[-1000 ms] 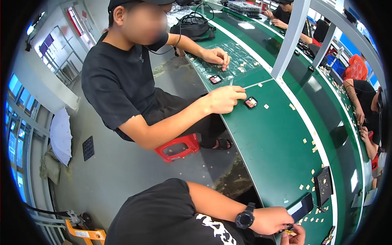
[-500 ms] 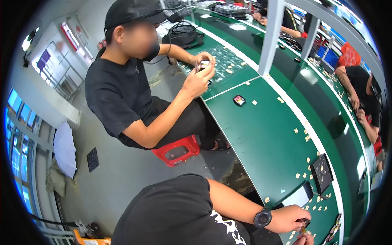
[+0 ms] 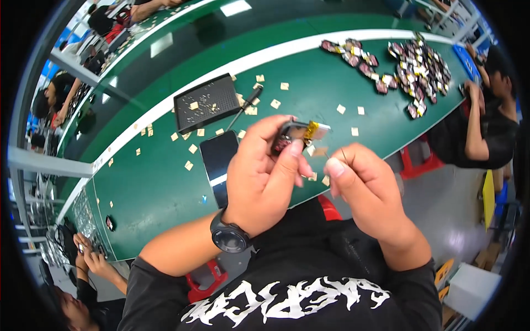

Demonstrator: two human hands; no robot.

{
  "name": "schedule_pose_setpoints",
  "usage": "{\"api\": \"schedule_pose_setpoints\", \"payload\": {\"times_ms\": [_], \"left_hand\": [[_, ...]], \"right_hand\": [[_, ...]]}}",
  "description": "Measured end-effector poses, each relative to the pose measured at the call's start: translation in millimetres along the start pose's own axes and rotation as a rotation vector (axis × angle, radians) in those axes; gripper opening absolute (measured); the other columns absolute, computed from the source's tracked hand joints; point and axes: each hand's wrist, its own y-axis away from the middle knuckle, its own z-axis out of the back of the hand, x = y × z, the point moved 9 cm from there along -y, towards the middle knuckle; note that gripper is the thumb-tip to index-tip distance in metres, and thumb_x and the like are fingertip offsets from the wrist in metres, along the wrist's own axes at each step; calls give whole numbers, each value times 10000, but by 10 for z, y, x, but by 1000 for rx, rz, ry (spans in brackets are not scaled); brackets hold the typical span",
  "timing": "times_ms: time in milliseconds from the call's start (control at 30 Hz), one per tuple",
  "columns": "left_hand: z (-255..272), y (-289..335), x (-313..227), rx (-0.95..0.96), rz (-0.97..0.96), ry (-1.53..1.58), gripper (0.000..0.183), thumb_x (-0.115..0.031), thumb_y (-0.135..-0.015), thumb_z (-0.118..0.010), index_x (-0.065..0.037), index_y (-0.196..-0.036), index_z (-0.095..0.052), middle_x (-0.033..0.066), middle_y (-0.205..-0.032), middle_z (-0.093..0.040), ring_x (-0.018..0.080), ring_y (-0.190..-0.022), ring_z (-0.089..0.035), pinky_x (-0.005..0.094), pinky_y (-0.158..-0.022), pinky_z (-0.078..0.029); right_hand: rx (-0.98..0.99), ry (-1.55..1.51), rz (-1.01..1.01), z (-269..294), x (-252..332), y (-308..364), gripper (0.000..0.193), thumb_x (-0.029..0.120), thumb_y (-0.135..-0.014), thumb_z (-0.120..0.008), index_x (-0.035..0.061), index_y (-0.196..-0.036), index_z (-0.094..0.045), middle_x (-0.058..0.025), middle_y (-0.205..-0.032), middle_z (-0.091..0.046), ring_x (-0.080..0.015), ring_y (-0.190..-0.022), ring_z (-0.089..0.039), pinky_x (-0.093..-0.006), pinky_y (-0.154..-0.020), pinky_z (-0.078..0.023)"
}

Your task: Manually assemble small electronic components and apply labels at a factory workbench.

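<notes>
My left hand, wearing a black watch on the wrist, is closed around a small black electronic housing. A silver block wrapped with yellow tape sticks out from its right side. Close by on the right, my right hand pinches a thin, dark, wire-like thing between thumb and forefinger; its exact kind is too small to tell. A gap separates the right fingertips from the housing. Behind my left wrist a black phone lies on the green table, partly covered by that hand.
A black tray holds tiny parts, with a screwdriver beside it. Small beige squares lie scattered on the green table. A heap of similar units sits at the far right. Co-workers sit on both sides.
My view has swung to the right and down onto my own hands. Both hands now show in the middle, raised above the table, with the housing in the left.
</notes>
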Motion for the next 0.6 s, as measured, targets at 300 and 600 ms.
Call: {"api": "schedule_pose_setpoints", "payload": {"times_ms": [300,600], "left_hand": [[249,12,383,15,146,-83,365,-61,-1031,-538,42,-1379,-498,79,-1024,-611,100,-772,-623,246,-682,-523],[382,-49,213,88,-63,-439,394,-1,-956,-589,8,-1349,-582,167,-1043,-688,180,-735,-669,298,-677,-533]], "right_hand": [[6,-277,-177,-103,-223,-96,138,53,-1014,-557,26,-1121,-474,-105,-911,-680,-66,-715,-576,-219,-626,-462],[60,-281,-407,-304,-452,-402,170,57,-984,-599,47,-1039,-439,-123,-788,-700,-65,-482,-545,-195,-417,-385]]}}
